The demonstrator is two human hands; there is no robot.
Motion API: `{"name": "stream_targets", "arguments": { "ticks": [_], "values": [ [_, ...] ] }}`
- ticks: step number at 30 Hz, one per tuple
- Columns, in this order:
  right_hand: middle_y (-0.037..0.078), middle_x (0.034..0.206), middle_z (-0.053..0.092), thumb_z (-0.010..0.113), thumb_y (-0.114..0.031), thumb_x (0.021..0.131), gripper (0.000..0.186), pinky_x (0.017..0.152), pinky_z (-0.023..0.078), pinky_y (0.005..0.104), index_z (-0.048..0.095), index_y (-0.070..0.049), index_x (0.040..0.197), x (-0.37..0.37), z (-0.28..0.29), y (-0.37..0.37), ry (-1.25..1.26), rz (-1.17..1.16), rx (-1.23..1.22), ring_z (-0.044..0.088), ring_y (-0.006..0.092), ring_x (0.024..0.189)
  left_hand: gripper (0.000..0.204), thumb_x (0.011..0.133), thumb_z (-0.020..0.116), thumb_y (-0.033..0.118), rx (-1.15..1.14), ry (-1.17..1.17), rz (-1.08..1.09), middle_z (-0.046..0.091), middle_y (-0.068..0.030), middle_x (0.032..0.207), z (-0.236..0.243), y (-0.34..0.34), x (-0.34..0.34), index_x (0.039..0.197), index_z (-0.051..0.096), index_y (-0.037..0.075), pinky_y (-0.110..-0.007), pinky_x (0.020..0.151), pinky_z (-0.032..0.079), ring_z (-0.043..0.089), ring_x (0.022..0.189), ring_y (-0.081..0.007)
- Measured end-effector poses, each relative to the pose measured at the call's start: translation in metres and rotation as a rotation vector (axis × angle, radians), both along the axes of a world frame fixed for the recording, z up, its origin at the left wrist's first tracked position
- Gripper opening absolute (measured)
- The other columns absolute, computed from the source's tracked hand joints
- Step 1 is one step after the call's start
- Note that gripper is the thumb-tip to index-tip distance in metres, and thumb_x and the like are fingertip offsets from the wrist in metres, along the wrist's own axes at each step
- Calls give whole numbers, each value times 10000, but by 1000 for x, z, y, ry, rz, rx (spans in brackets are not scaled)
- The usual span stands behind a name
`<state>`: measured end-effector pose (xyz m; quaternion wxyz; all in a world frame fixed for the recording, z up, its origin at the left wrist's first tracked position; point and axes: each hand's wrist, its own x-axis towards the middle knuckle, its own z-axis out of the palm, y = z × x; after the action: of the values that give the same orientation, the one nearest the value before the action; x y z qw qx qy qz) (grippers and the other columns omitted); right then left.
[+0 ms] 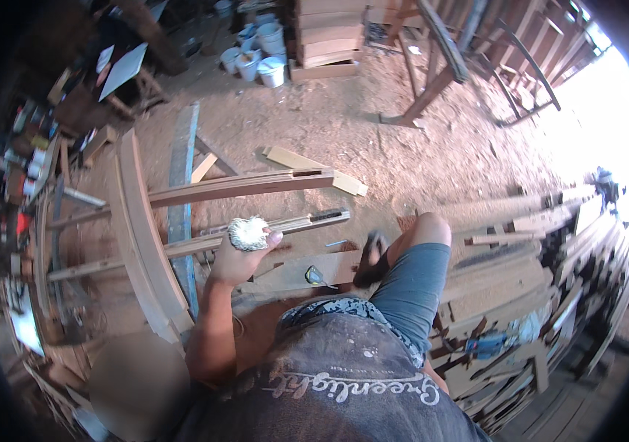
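Observation:
My left hand point(236, 263) is closed around a round, cream-coloured thing with a rough, frayed-looking face point(249, 233); its kind is unclear, and my fingers hide the rest. The hand is over a long wooden rail point(285, 225) with a dark slot at its right end. Beyond lies a second slotted rail point(255, 186), roughly parallel. Both rails run left to a wide, slightly curved wooden board point(146, 214) set across them. To the right of the hand, a tape measure point(313, 275) rests on a flat board point(285, 272). My right hand is out of view.
A bluish beam point(181, 177) runs under the rails. A loose plank point(314, 169) lies on the dusty floor beyond. White buckets point(271, 71) stand at the back, and a wooden trestle point(432, 96) back right. Stacked timber point(506, 280) fills the right side.

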<state>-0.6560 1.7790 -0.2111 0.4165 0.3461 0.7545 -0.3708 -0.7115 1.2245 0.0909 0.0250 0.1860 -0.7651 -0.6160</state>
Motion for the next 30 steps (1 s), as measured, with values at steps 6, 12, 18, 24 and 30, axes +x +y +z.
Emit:
{"name": "stream_targets", "arguments": {
  "ticks": [6, 12, 18, 24, 30],
  "values": [
    [59, 619, 535, 653, -513, 932, 506, 479, 486, 427, 608, -30, 792, -179, 14, -4, 10, 290, 4, 539, 229, 491, 154, 928, 700, 167, 144, -45, 358, 479, 37, 630, -14, -3, 0, 935, 585, 65, -227, 453, 302, 406, 518, -47],
    [63, 624, 545, 655, -521, 928, 513, 473, 492, 423, 606, -30, 789, -362, -8, -1, -142, 686, 67, 549, 236, 489, 130, 922, 731, 137, 223, -7, 810, 549, 40, 699, -37, 27, -54, 998, 668, 53, -225, 454, 325, 438, 525, -33],
    [68, 628, 554, 657, -529, 924, 520, 466, 498, 419, 605, -30, 786, -581, -5, -8, -265, 1054, 155, 559, 244, 487, 283, 916, 751, 158, 109, -24, 1177, 616, 8, 785, -8, 61, -130, 1155, 663, 36, -247, 549, 429, 532, 633, -70],
    [73, 632, 563, 660, -536, 920, 528, 460, 503, 415, 604, -30, 784, -761, -2, -70, -179, 1191, 237, 570, 252, 485, 350, 893, 781, 275, -172, -182, 1465, 652, -18, 846, 35, 96, -121, 1046, 645, -10, -307, 672, 500, 611, 760, -134],
    [77, 636, 572, 662, -544, 916, 535, 453, 509, 411, 602, -30, 781, -856, -18, -204, 57, 1249, 64, 580, 260, 483, 236, 875, 802, 259, 27, 202, 1764, 508, 61, 618, 52, 149, -97, 866, 627, 101, -232, 438, 307, 441, 482, -48]
  ]
}}
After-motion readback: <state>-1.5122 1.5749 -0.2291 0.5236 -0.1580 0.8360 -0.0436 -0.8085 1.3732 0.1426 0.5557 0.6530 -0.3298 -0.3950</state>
